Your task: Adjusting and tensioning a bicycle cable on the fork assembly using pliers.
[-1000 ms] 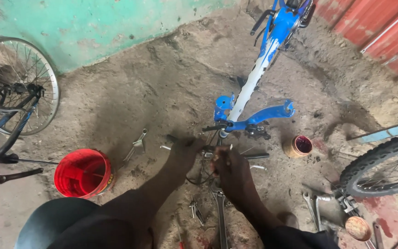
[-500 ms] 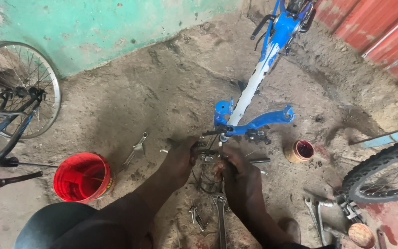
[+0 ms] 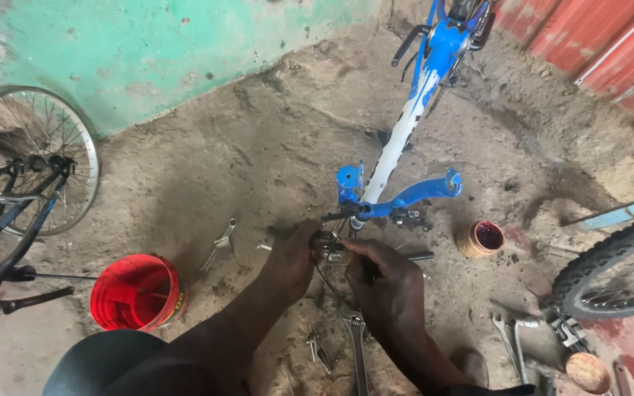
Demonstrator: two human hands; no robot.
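Head: two hands (image 3: 299,257) (image 3: 383,282), one derailleur (image 3: 329,246).

Both arms stretched forward and down, forearms angled inward to meet low in the middle. Left hand (image 3: 295,257) curled, knuckles up, fingers closed around something small. Right hand (image 3: 383,282) just beside it, back of the hand facing up, fingers bent and pinched in toward the left. Hands almost touching, wrists bent slightly downward.
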